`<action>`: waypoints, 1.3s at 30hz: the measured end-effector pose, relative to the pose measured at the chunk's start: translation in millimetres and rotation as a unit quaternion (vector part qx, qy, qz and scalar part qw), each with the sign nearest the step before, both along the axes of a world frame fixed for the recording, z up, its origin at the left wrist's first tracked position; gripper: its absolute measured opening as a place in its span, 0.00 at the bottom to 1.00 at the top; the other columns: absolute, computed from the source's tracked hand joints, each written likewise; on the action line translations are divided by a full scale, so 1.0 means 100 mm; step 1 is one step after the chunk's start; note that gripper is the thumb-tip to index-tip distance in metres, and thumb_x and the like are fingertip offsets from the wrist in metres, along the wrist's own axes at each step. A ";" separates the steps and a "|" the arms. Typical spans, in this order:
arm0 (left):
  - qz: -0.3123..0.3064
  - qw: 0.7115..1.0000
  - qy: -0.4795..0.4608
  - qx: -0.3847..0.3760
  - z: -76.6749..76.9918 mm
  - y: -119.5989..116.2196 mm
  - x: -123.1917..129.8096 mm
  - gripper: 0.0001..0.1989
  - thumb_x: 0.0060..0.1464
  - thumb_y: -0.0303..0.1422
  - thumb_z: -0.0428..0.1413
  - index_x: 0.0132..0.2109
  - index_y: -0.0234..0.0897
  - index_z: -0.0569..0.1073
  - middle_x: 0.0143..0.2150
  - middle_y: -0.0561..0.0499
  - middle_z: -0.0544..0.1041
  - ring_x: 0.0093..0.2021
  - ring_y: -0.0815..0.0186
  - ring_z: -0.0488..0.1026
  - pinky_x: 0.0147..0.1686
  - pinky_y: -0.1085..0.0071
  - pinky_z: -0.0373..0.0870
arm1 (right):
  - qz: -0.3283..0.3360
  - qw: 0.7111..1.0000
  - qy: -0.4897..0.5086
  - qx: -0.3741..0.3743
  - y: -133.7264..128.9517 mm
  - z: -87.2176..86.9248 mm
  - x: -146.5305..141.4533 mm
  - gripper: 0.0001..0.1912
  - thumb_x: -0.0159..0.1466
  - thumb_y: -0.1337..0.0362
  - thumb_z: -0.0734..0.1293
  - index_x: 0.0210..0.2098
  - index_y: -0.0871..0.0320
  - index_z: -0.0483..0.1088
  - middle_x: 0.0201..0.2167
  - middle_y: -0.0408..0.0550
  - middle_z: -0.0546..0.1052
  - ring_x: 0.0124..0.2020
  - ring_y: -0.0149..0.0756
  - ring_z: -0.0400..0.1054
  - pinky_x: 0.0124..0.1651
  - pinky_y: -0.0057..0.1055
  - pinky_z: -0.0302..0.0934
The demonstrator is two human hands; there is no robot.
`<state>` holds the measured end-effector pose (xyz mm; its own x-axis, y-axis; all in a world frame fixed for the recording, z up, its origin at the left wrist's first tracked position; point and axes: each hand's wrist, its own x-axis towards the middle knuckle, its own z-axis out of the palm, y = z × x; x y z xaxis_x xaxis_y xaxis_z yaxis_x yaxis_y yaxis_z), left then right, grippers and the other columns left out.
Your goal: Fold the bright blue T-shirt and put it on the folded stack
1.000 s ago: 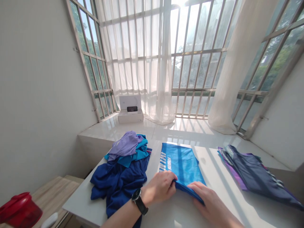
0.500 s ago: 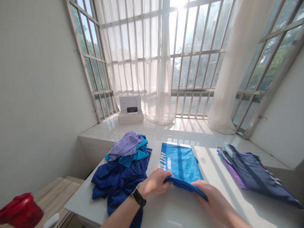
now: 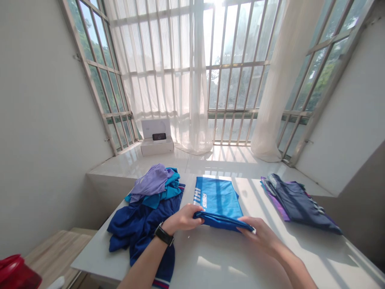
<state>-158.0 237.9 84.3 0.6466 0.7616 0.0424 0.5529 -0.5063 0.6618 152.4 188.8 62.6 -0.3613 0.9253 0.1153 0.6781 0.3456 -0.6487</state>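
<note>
A bright blue garment [image 3: 221,197] with white lettering lies partly folded on the white table. My left hand [image 3: 187,218] pinches the left end of its folded near edge; a black watch is on that wrist. At the right end of the same edge, my right hand [image 3: 255,230] grips the layers between thumb and fingers. The folded band hangs between both hands, close above the tabletop. Left of my left hand lies a loose heap: dark blue clothing [image 3: 144,224], with a teal piece [image 3: 164,193] and a lilac piece [image 3: 154,179] on top.
Folded dark clothes [image 3: 296,200] lie stacked at the right of the white table [image 3: 216,265]. A white box [image 3: 157,147] with a black device on it stands on the sill by the curtained window. Bottom left, a red object [image 3: 18,273] sits near a wooden surface [image 3: 54,253].
The view has shifted, so the scene sits further left. Both hands keep hold of the blue garment, and its folded edge now lies further over the lettered part.
</note>
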 end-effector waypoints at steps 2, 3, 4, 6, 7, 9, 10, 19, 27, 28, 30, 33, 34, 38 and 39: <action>-0.003 1.000 -0.020 0.004 0.00 0.02 -0.01 0.05 0.54 0.33 0.54 0.32 0.37 0.71 0.29 0.55 0.71 0.32 0.67 0.66 0.33 0.73 0.60 | -0.019 1.000 0.000 0.002 -0.01 0.01 0.00 0.16 0.68 0.53 0.61 0.33 0.54 0.76 0.30 0.45 0.80 0.33 0.41 0.72 0.39 0.33 0.64; 0.002 1.000 -0.028 0.006 0.00 0.03 -0.01 0.06 0.54 0.33 0.53 0.31 0.37 0.69 0.29 0.56 0.69 0.32 0.68 0.64 0.32 0.73 0.59 | -0.030 1.000 0.002 0.003 -0.01 0.01 0.00 0.17 0.68 0.52 0.61 0.33 0.55 0.76 0.29 0.45 0.80 0.32 0.41 0.71 0.39 0.33 0.64; 0.014 0.999 -0.033 0.006 -0.01 0.04 -0.01 0.07 0.55 0.34 0.53 0.30 0.37 0.68 0.28 0.56 0.67 0.31 0.68 0.63 0.32 0.73 0.58 | -0.042 0.999 0.005 0.004 -0.01 0.00 0.00 0.18 0.68 0.51 0.61 0.34 0.55 0.76 0.29 0.44 0.79 0.32 0.40 0.70 0.38 0.33 0.63; 0.043 0.998 -0.036 0.002 -0.04 0.05 0.01 0.08 0.55 0.34 0.52 0.30 0.37 0.67 0.27 0.57 0.66 0.30 0.69 0.62 0.30 0.73 0.56 | -0.063 0.998 0.013 0.009 0.01 -0.04 -0.01 0.20 0.69 0.49 0.59 0.35 0.55 0.75 0.28 0.43 0.77 0.31 0.39 0.68 0.37 0.32 0.62; 0.058 0.998 -0.036 -0.001 -0.06 0.06 0.03 0.08 0.56 0.34 0.52 0.30 0.37 0.66 0.27 0.58 0.66 0.30 0.69 0.62 0.30 0.73 0.56 | -0.075 0.997 0.015 0.013 0.02 -0.07 -0.02 0.21 0.69 0.49 0.58 0.34 0.55 0.74 0.27 0.42 0.76 0.30 0.38 0.67 0.36 0.32 0.61; 0.082 0.996 -0.040 -0.005 -0.10 0.06 0.05 0.09 0.57 0.35 0.52 0.30 0.37 0.67 0.26 0.58 0.66 0.29 0.70 0.62 0.29 0.73 0.56 | -0.101 0.994 0.017 0.025 0.06 -0.14 -0.04 0.22 0.69 0.48 0.57 0.31 0.55 0.73 0.25 0.42 0.74 0.29 0.38 0.65 0.35 0.32 0.60; 0.091 0.995 -0.044 -0.005 -0.12 0.06 0.06 0.09 0.58 0.36 0.51 0.31 0.37 0.67 0.27 0.58 0.66 0.29 0.70 0.63 0.29 0.73 0.57 | -0.113 0.993 0.018 0.031 0.09 -0.17 -0.05 0.22 0.68 0.47 0.57 0.30 0.55 0.72 0.25 0.42 0.74 0.29 0.37 0.65 0.34 0.32 0.60; 0.210 0.973 0.073 0.054 -0.22 0.09 0.04 0.17 0.60 0.46 0.56 0.30 0.38 0.70 0.27 0.53 0.72 0.29 0.65 0.70 0.27 0.71 0.53 | -0.170 0.984 0.024 0.049 0.22 -0.31 -0.11 0.20 0.66 0.47 0.57 0.27 0.53 0.68 0.23 0.43 0.74 0.28 0.40 0.68 0.34 0.33 0.59; 0.228 0.963 0.129 0.066 -0.17 0.03 0.04 0.18 0.63 0.47 0.55 0.34 0.38 0.75 0.35 0.45 0.80 0.37 0.57 0.78 0.29 0.71 0.58 | -0.181 0.982 -0.022 0.044 0.27 -0.39 -0.10 0.21 0.67 0.45 0.55 0.28 0.51 0.66 0.23 0.44 0.75 0.28 0.42 0.69 0.35 0.34 0.58; 0.227 0.962 0.135 0.066 -0.16 0.03 0.04 0.18 0.64 0.47 0.54 0.35 0.38 0.75 0.35 0.45 0.80 0.37 0.57 0.78 0.29 0.71 0.58 | -0.183 0.982 -0.023 0.041 0.27 -0.39 -0.10 0.21 0.67 0.44 0.55 0.28 0.51 0.65 0.23 0.44 0.75 0.28 0.42 0.70 0.35 0.34 0.59; 0.228 0.961 0.141 0.065 -0.15 0.02 0.04 0.18 0.65 0.47 0.54 0.36 0.37 0.76 0.35 0.45 0.80 0.37 0.57 0.78 0.30 0.71 0.59 | -0.188 0.981 -0.027 0.036 0.27 -0.38 -0.09 0.22 0.67 0.43 0.55 0.28 0.51 0.65 0.23 0.44 0.75 0.28 0.43 0.71 0.36 0.35 0.60; 0.227 0.960 0.150 0.063 -0.14 0.03 0.04 0.18 0.65 0.47 0.53 0.36 0.37 0.77 0.35 0.44 0.81 0.38 0.57 0.79 0.31 0.71 0.61 | -0.194 0.980 -0.031 0.027 0.25 -0.36 -0.09 0.22 0.67 0.42 0.56 0.30 0.51 0.68 0.24 0.45 0.77 0.31 0.46 0.73 0.37 0.36 0.61; 0.226 0.960 0.153 0.063 -0.14 0.03 0.04 0.18 0.65 0.47 0.53 0.37 0.37 0.77 0.36 0.44 0.81 0.38 0.57 0.79 0.31 0.71 0.62 | -0.197 0.979 -0.035 0.025 0.25 -0.35 -0.08 0.22 0.67 0.42 0.56 0.31 0.51 0.69 0.25 0.46 0.78 0.32 0.47 0.74 0.38 0.36 0.61; 0.227 0.958 0.165 0.065 -0.14 0.01 0.05 0.19 0.66 0.47 0.53 0.38 0.37 0.77 0.38 0.43 0.81 0.41 0.55 0.80 0.34 0.71 0.64 | -0.211 0.974 -0.072 0.025 0.23 -0.35 -0.07 0.22 0.67 0.42 0.56 0.30 0.50 0.69 0.27 0.46 0.79 0.34 0.49 0.76 0.37 0.36 0.61; 0.227 0.957 0.167 0.065 -0.14 0.01 0.05 0.19 0.66 0.47 0.52 0.39 0.37 0.77 0.38 0.43 0.81 0.41 0.55 0.80 0.34 0.70 0.65 | -0.214 0.973 -0.079 0.026 0.22 -0.35 -0.07 0.22 0.66 0.42 0.56 0.30 0.50 0.69 0.27 0.46 0.79 0.34 0.49 0.76 0.37 0.36 0.61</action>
